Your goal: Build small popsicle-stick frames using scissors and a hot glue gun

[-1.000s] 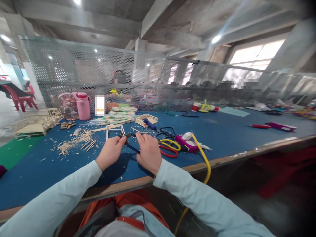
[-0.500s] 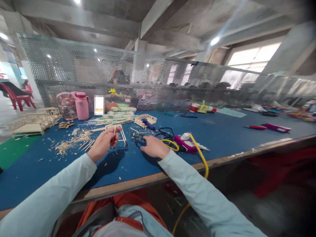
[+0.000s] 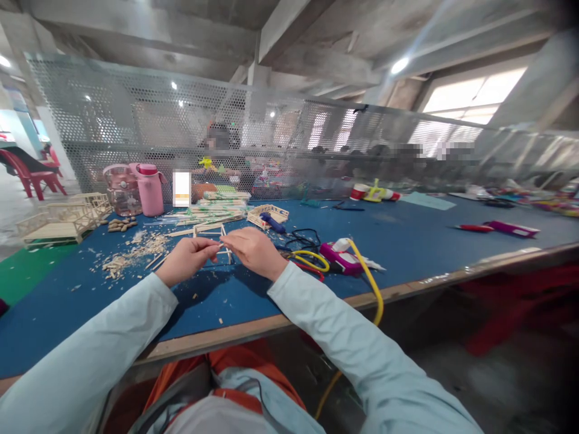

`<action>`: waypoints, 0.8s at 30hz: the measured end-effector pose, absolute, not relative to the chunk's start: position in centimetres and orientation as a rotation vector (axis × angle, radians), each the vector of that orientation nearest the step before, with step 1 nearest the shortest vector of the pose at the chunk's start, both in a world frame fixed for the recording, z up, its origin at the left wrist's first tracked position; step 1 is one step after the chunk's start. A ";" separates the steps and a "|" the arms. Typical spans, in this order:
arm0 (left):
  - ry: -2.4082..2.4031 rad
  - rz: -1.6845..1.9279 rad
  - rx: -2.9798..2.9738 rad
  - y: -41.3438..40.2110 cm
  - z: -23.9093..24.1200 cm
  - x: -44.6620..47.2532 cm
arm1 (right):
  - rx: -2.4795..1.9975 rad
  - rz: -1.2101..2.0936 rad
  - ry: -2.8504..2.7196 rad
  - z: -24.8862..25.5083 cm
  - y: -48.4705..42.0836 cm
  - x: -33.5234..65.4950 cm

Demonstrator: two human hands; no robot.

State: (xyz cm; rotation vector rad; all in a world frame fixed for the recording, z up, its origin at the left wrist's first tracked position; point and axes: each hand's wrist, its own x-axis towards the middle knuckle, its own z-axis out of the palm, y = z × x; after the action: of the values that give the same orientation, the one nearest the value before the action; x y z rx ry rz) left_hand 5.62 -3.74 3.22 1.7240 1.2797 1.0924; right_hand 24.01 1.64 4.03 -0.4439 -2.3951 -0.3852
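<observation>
My left hand [image 3: 184,260] and my right hand [image 3: 255,251] meet above the blue table [image 3: 407,241], both pinched on a thin wooden stick [image 3: 219,246] held between them. Just behind the hands stands a small frame of wooden sticks [image 3: 211,231]. Right of my right hand lie scissors with red and yellow handles [image 3: 312,263] and a pink glue gun [image 3: 342,258] with a yellow cable [image 3: 373,288].
Wood chips and stick offcuts [image 3: 136,252] litter the table to the left. A pink bottle [image 3: 150,189], a clear jug [image 3: 119,190], stick models [image 3: 58,219] and stacked sticks [image 3: 212,210] stand further back. A mesh screen [image 3: 271,144] closes the far side, with a person behind it.
A second ago both hands worked dark scissors. My right hand set them down on the table, then came back to my left hand, which raised a wooden stick.
</observation>
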 end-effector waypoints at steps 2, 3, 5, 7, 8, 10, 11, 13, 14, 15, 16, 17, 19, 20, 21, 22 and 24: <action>1.358 1.066 1.873 -3.6 3.1 5.3 | -0.426 -0.389 -2.424 3.3 1.8 23.7; 1.392 1.054 1.946 -3.5 3.0 5.2 | -0.439 -0.391 -2.441 3.0 1.9 23.6; 1.437 1.018 2.080 -3.3 2.9 4.9 | -0.466 -0.403 -2.491 2.4 2.1 23.6; 1.450 0.952 2.192 -3.3 2.7 4.7 | -0.507 -0.426 -2.528 2.0 2.0 23.6; 1.447 0.909 2.241 -3.4 2.6 4.7 | -0.536 -0.434 -2.534 1.9 1.9 23.7; 1.456 0.848 2.333 -3.7 2.6 4.5 | -0.582 -0.422 -2.537 1.6 1.5 23.8; 1.481 0.862 2.372 -3.8 2.6 4.4 | -0.592 -0.398 -2.539 1.4 1.3 23.8; 1.591 1.043 2.388 -4.1 2.8 3.9 | -0.611 -0.334 -2.544 1.1 0.9 23.9; 1.664 1.187 2.339 -4.2 2.9 3.5 | -0.630 -0.306 -2.550 0.9 0.8 23.9; 1.732 1.333 2.254 -4.2 2.9 3.0 | -0.658 -0.286 -2.562 0.7 0.8 23.9; 1.785 1.430 2.153 -4.1 2.9 2.4 | -0.696 -0.278 -2.578 0.6 0.8 23.8; 1.829 1.474 2.048 -3.9 2.8 1.8 | -0.739 -0.278 -2.597 0.5 0.8 23.8; 1.842 1.353 2.003 -3.4 2.4 0.7 | -0.825 -0.289 -2.634 0.4 0.9 23.6; 1.827 1.263 2.005 -3.1 2.1 0.3 | -0.861 -0.294 -2.653 0.4 0.9 23.5; 1.785 1.168 2.013 -2.8 1.7 0.0 | -0.893 -0.301 -2.670 0.4 0.9 23.4; 1.733 1.080 2.020 -2.6 1.4 -0.1 | -0.921 -0.311 -2.685 0.5 0.9 23.3; 1.647 0.960 2.013 -2.4 0.7 0.0 | -0.969 -0.343 -2.706 0.5 0.9 23.0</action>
State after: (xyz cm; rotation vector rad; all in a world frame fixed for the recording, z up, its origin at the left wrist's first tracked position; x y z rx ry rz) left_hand 0.04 -2.38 0.74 2.0134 1.6467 0.9604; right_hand 23.04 0.87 0.47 -0.9689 -2.7056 -0.3429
